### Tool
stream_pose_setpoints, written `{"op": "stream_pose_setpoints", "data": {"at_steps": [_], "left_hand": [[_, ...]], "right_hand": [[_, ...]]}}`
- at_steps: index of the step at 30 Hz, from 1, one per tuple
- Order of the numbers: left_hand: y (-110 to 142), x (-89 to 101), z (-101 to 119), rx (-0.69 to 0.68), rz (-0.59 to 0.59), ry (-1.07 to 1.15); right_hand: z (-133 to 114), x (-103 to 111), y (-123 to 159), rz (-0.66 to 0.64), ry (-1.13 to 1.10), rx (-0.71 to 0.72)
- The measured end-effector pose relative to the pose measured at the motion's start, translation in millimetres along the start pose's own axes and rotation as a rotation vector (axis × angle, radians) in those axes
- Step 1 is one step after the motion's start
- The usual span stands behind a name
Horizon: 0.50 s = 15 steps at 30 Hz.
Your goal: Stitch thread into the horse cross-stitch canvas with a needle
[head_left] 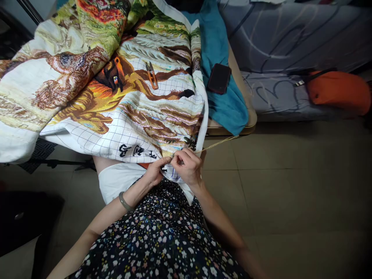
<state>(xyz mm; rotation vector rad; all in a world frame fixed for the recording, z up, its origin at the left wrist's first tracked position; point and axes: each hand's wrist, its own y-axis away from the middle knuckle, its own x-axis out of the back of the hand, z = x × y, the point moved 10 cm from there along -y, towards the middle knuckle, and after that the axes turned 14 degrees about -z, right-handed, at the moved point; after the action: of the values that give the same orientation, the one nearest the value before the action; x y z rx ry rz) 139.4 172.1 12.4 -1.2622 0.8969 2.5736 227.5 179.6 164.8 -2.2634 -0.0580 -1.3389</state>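
Note:
A large cross-stitch cloth (171, 112) with a printed grid and brown, orange and green stitching spreads over my lap and beyond. My left hand (154, 170) grips its near edge between thumb and fingers, beside some black stitched characters. Right against it, my right hand (187, 164) is closed in a pinch at the cloth. A thin pale sliver, looking like a needle (179, 147), shows just above those fingertips. Pale yellow thread (221, 143) stretches from the right hand out to the right. Orange-handled thread snips (151, 76) lie on the cloth farther up.
A dark phone (219, 78) rests on a teal cloth (236, 112) at the corner of a padded seat. Behind it stands a grey patterned sofa (273, 42) with an orange bag (338, 92). Tiled floor (279, 182) lies to the right.

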Motion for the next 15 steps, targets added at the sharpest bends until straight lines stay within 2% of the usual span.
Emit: {"op": "stream_pose_setpoints", "data": {"at_steps": [3, 11, 15], "left_hand": [[0, 0.0, 0, -0.003, 0.006, -0.002], [2, -3.1, -2, 0.019, 0.021, 0.031], [2, -4.2, -3, 0.027, 0.014, 0.044]], "right_hand": [[3, 3, 0, 0.048, 0.008, -0.013], [16, 2, 4, 0.079, 0.004, -0.076], [27, 6, 5, 0.056, -0.098, -0.147]]}}
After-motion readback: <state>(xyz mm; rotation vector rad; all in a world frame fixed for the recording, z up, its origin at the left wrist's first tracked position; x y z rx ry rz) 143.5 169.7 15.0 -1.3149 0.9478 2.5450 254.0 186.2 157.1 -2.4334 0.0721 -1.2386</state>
